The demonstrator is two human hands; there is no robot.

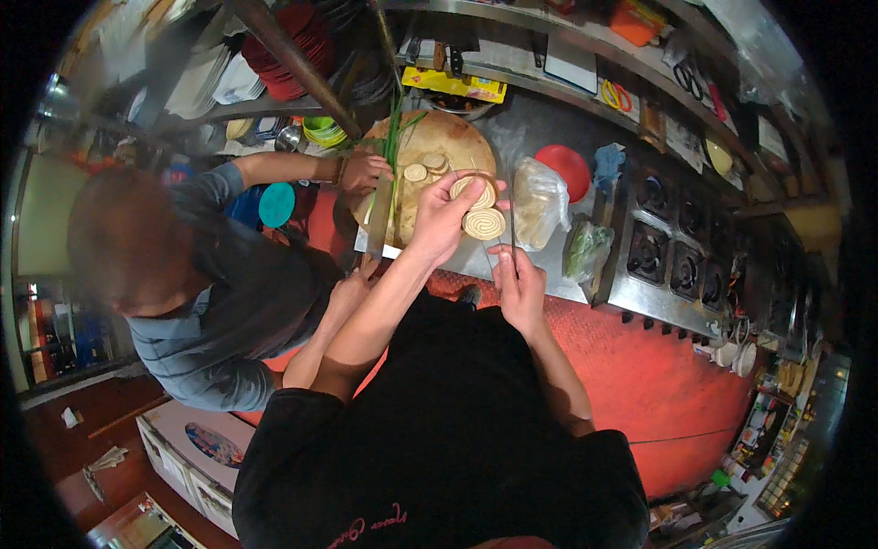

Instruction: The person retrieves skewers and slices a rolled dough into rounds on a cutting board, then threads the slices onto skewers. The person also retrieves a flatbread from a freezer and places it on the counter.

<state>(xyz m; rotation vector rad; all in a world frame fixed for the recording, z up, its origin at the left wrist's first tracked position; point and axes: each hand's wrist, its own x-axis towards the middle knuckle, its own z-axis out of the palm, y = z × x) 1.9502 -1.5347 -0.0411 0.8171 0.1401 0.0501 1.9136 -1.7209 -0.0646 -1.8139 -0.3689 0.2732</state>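
Between the fingers and thumb of my left hand (446,213) is a round slice of spiral-rolled food (475,193), perhaps rolled tofu skin. Just below it a second spiral slice (484,225) sits on thin skewers, whose tips poke out above my left hand. My right hand (520,281) pinches the lower skewer ends near the counter's front edge. A long, thin dark item (512,216), a blade seen edge-on or a rod, also rises from my right hand. Several more spiral slices (415,172) lie on the round wooden chopping board (453,127) beyond my left hand.
At my left a co-worker (226,295) holds a large knife (377,216) beside green onions (392,141) on the board. Right of the board are a plastic bag of food (538,206), a red round item (564,171), bagged greens (588,250) and a gas stove (669,254).
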